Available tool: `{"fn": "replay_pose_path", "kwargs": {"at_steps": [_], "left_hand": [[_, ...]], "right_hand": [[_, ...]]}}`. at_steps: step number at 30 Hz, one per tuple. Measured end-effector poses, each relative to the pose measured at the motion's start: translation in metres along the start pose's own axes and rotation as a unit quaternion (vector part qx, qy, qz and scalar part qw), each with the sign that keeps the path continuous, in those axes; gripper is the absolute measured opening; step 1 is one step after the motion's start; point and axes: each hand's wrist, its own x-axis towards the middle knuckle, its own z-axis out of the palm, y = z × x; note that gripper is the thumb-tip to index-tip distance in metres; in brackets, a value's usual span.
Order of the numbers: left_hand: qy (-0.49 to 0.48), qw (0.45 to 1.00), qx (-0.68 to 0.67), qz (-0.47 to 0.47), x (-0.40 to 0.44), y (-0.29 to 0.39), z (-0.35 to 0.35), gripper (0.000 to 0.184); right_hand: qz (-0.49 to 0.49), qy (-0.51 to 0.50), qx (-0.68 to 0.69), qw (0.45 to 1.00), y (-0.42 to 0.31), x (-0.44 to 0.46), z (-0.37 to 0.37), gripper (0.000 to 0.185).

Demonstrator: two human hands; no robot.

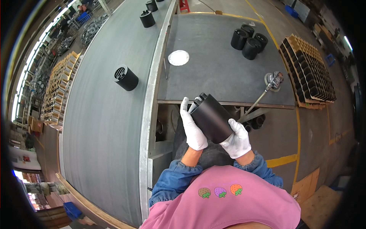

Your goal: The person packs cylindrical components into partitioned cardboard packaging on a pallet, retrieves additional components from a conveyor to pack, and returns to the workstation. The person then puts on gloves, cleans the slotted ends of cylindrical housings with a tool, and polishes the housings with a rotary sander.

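Both my hands wear white gloves and hold one black cylinder (pixel 214 119) in front of my body, near the front edge of the grey table (pixel 206 82). The cylinder is tilted, its notched end pointing up and left. My left hand (pixel 193 128) lies along its left side, fingers wrapped partly behind it. My right hand (pixel 238 140) grips its lower right end, with the thumb on the side wall. On the table are a round white disc (pixel 178 58), a thin metal rod (pixel 165 68) and a group of several black cylinders (pixel 251 48).
Left of the table runs a grey conveyor belt (pixel 103 126) carrying a black cylinder (pixel 126 78) and others farther up. A tool with a round base (pixel 273 81) stands at the table's right corner. Stacked trays of black parts (pixel 307 72) are at the right.
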Motion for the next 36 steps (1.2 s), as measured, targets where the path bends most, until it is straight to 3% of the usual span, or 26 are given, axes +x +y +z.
{"fn": "replay_pose_path", "kwargs": {"at_steps": [2, 3, 8, 10, 12, 14, 15, 16, 18, 19, 21, 22, 23, 24, 25, 26, 29, 33, 36], "left_hand": [[0.026, 0.999, -0.024, -0.041, -0.003, 0.005, 0.006, 0.070], [0.026, 0.999, -0.023, -0.041, -0.002, 0.005, 0.005, 0.070], [-0.037, 0.986, -0.134, -0.086, 0.002, -0.012, -0.013, 0.067], [-0.034, 0.989, -0.116, -0.087, 0.003, -0.021, -0.017, 0.066], [-0.031, 0.991, -0.097, -0.087, 0.000, -0.015, -0.010, 0.067], [-0.024, 0.989, -0.103, -0.104, -0.007, -0.005, 0.001, 0.064], [-0.017, 0.992, -0.091, -0.090, -0.005, -0.007, 0.001, 0.063], [-0.017, 0.992, -0.091, -0.090, -0.001, -0.010, -0.002, 0.063], [-0.058, 0.972, -0.167, -0.157, 0.007, -0.014, -0.013, 0.067], [-0.045, 0.967, -0.175, -0.181, 0.008, -0.015, -0.015, 0.073], [-0.054, 0.964, -0.184, -0.185, 0.008, -0.010, -0.014, 0.075], [-0.061, 0.961, -0.193, -0.189, 0.006, -0.006, -0.012, 0.077], [-0.065, 0.970, -0.160, -0.171, 0.001, 0.007, 0.000, 0.083], [-0.065, 0.970, -0.159, -0.171, 0.002, 0.006, 0.000, 0.083], [-0.085, 0.964, -0.193, -0.161, 0.003, 0.004, 0.001, 0.085], [-0.106, 0.956, -0.227, -0.151, 0.003, 0.002, 0.001, 0.088], [-0.105, 0.957, -0.218, -0.162, 0.010, -0.006, -0.012, 0.082], [-0.142, 0.939, -0.242, -0.198, 0.010, -0.009, -0.020, 0.071], [-0.069, 0.968, -0.173, -0.168, -0.001, -0.010, -0.016, 0.071]], "right_hand": [[-0.073, -0.119, -0.148, 0.979, -0.001, -0.003, -0.005, 0.030], [-0.103, -0.129, -0.183, 0.969, 0.001, -0.004, -0.006, 0.026], [-0.126, -0.065, -0.294, 0.945, 0.008, -0.008, -0.010, 0.024], [-0.155, -0.074, -0.457, 0.873, 0.006, -0.011, -0.006, 0.025], [-0.210, -0.091, -0.472, 0.851, 0.011, -0.006, -0.002, 0.026], [-0.401, -0.166, -0.595, 0.676, 0.015, 0.006, -0.010, 0.033], [-0.445, -0.163, -0.643, 0.601, 0.015, 0.014, -0.015, 0.037], [-0.445, -0.163, -0.643, 0.601, 0.013, 0.016, -0.017, 0.037], [-0.504, -0.166, -0.714, 0.457, 0.009, 0.017, -0.014, 0.041], [-0.505, -0.165, -0.714, 0.456, 0.009, 0.015, -0.010, 0.041], [-0.432, -0.177, -0.619, 0.632, 0.008, 0.009, 0.000, 0.032], [-0.432, -0.178, -0.618, 0.632, 0.003, 0.005, 0.003, 0.032], [-0.263, -0.129, -0.529, 0.796, -0.006, 0.001, 0.004, 0.035], [-0.078, -0.071, -0.405, 0.908, -0.011, -0.001, 0.003, 0.040], [-0.077, -0.116, -0.252, 0.958, -0.008, 0.004, -0.005, 0.044], [-0.048, -0.090, -0.170, 0.980, -0.008, 0.005, -0.002, 0.045], [-0.033, -0.080, -0.127, 0.988, -0.006, 0.010, -0.006, 0.040], [-0.071, -0.081, -0.276, 0.955, -0.004, 0.004, 0.006, 0.045], [-0.073, -0.050, -0.353, 0.931, 0.002, -0.001, 0.002, 0.053]]}}
